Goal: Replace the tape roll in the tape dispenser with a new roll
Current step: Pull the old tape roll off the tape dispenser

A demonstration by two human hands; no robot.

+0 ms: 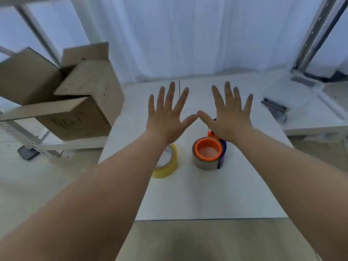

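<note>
Both hands are held out flat above the white table (197,194), fingers spread, thumbs nearly touching. My left hand (167,113) hovers past a yellow tape roll (169,166) that lies flat on the table, partly hidden by my left forearm. My right hand (229,117) hovers over the far end of the tape dispenser (209,153), which lies on its side with an orange hub, a brownish roll around it and a dark blue frame behind. Neither hand holds anything.
Open cardboard boxes (79,102) stand on a shelf at the left. A dark phone-like object (27,152) lies on the floor below them. At the right, a second white surface carries a dark metal piece (275,108) and a metal frame post (310,46). White curtains hang behind.
</note>
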